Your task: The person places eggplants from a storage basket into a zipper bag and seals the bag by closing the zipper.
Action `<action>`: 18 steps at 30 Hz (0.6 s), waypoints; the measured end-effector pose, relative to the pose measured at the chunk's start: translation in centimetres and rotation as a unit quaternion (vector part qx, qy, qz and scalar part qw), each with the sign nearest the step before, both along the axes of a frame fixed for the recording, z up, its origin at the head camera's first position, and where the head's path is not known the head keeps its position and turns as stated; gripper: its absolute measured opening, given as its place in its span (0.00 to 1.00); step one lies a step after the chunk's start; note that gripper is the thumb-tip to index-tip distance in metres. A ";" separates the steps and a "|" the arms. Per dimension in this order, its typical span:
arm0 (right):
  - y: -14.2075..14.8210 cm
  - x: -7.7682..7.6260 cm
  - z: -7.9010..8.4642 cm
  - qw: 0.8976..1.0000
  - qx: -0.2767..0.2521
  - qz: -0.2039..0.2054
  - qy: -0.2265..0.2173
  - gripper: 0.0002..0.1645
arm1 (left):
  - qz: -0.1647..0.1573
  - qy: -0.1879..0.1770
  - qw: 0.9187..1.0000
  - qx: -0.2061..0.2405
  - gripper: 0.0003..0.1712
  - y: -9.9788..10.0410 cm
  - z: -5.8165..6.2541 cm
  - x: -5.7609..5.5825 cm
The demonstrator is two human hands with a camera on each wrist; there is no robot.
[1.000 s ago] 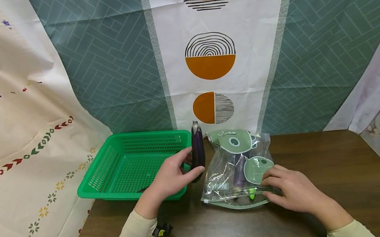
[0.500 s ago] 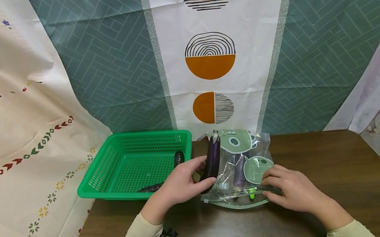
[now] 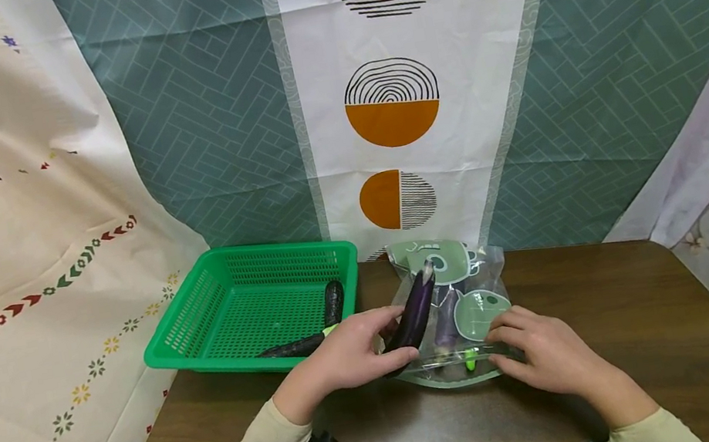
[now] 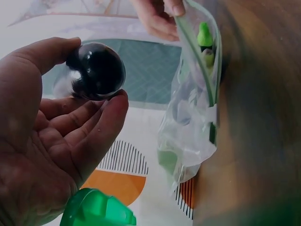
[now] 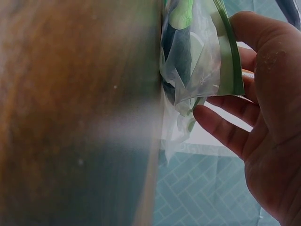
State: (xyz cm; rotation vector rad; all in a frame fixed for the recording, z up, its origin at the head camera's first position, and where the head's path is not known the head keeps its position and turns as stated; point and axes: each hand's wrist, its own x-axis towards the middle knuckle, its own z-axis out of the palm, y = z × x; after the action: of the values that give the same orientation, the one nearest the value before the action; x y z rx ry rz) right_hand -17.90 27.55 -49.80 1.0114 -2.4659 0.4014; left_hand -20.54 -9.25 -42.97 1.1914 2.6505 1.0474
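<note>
My left hand (image 3: pixel 355 350) holds a dark purple eggplant (image 3: pixel 415 312) between thumb and fingers, tilted over the left part of a clear zip bag (image 3: pixel 481 315) with green animal prints. The left wrist view shows the eggplant's rounded, shiny end (image 4: pixel 99 70). My right hand (image 3: pixel 544 345) pinches the right side of the bag's green-edged mouth, which gapes in the left wrist view. Inside the bag lie another eggplant (image 3: pixel 445 321) and a dark vegetable with a bright green end (image 3: pixel 470 359). Some of the bag's left side is hidden behind the held eggplant and the hand.
Left of the bag stands a green plastic basket (image 3: pixel 239 314). Two dark, bumpy cucumbers lie in it, one (image 3: pixel 333 301) along the right wall and one (image 3: pixel 294 347) near the front. A patterned cloth (image 3: pixel 394 120) hangs behind the brown wooden table (image 3: pixel 585 292).
My left hand has carried the eggplant right and toward me, from beside the basket to over the bag, tilting it further. The cucumbers in the basket have come into view. My right hand stays put.
</note>
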 end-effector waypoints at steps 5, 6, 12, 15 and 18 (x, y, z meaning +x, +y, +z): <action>0.1 0.0 0.0 1.000 0.000 -0.001 0.001 0.14 | -0.011 0.018 0.999 -0.025 0.35 0.6 -0.4 0.2; 0.1 0.0 0.0 1.000 0.001 -0.001 0.002 0.14 | -0.013 0.020 0.999 -0.030 0.35 0.7 -0.5 0.3; 0.1 -0.1 0.0 1.000 0.002 0.000 0.003 0.14 | -0.027 0.022 0.998 -0.057 0.36 1.3 -0.5 0.8; 0.1 0.0 0.0 1.000 0.003 -0.001 0.002 0.13 | -0.035 0.020 0.997 -0.068 0.36 1.6 -0.6 0.9; 0.1 0.0 0.1 1.000 0.003 -0.002 0.001 0.13 | -0.042 0.015 0.996 -0.076 0.35 1.8 -0.8 0.9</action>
State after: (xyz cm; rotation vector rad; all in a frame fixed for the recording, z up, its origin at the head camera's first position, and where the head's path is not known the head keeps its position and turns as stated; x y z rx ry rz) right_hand -17.89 27.62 -49.75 1.0095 -2.4676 0.3905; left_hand -19.63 -7.48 -43.73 1.2837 2.6199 0.8060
